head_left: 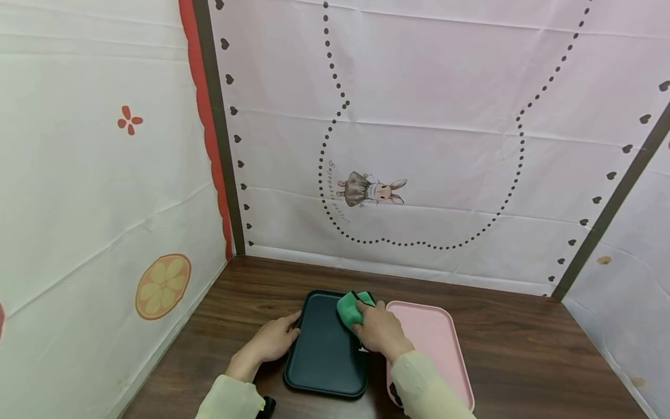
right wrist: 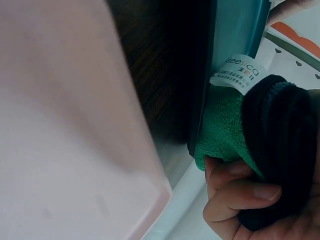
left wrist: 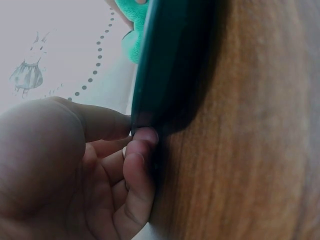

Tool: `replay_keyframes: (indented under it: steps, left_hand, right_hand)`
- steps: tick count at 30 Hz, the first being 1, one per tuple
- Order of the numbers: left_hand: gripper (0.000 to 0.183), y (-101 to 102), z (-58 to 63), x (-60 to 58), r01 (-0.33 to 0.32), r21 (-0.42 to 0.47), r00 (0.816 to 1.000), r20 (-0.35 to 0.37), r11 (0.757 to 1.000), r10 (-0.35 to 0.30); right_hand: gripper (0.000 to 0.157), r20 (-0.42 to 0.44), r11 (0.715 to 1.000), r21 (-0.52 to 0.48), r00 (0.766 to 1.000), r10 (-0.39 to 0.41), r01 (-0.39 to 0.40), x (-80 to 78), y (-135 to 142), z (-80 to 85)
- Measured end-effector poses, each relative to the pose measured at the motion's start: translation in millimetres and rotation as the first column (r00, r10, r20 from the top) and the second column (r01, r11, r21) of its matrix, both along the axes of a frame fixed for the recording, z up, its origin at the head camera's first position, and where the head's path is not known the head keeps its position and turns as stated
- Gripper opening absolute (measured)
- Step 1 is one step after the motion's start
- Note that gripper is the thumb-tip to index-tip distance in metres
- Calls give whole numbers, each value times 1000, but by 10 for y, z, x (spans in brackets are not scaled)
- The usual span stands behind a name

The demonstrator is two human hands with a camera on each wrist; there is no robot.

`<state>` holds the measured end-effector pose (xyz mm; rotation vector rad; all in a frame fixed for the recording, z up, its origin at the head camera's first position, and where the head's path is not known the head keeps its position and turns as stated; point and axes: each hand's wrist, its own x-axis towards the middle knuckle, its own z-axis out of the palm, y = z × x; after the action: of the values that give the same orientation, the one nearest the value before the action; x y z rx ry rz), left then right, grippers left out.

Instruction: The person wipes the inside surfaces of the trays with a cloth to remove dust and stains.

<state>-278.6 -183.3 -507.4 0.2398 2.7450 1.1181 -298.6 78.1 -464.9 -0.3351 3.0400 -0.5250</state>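
Lining the left side of the head view, a white sheet point(head_left: 94, 174) carries an orange-slice print point(head_left: 163, 286). Right of it, at the lower centre of the frame, the person's left hand point(head_left: 272, 339) pinches the left edge of a dark tray point(head_left: 327, 358); in the left wrist view the thumb meets the rim and the fingertips bend in against the side. The tray lies on the brown desk point(head_left: 508, 355), its long axis running from bottom to top of the frame, the top leaning slightly right, so that it sits between the two hands. At its upper right lies a green cloth point(head_left: 348, 311), partly covered by the right hand point(head_left: 384, 331), whose fingers grip it. The cloth's black-trimmed corners point to the top of the frame; a white tag point(right wrist: 240, 74) sticks out from it in the right wrist view. Further right, beneath the right sleeve point(head_left: 421, 381), lies a pink tray point(head_left: 431, 334), near the dark one but apart from it, its long axis slanting from upper left to lower right.
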Motion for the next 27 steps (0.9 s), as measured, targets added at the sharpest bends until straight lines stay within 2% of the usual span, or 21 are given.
replay_keyframes:
  steps: [15, 27]
  left_hand:
    - [52, -6, -22, -17, 7, -19, 1000, 2, 1000, -7]
    - [53, -9, -8, -6, 19, -50, 1000, -8, 999, -19]
  right_hand:
    - [58, 74, 993, 108, 996, 42, -50, -71, -115, 5]
    - [59, 103, 988, 134, 993, 63, -77, -132, -204, 9]
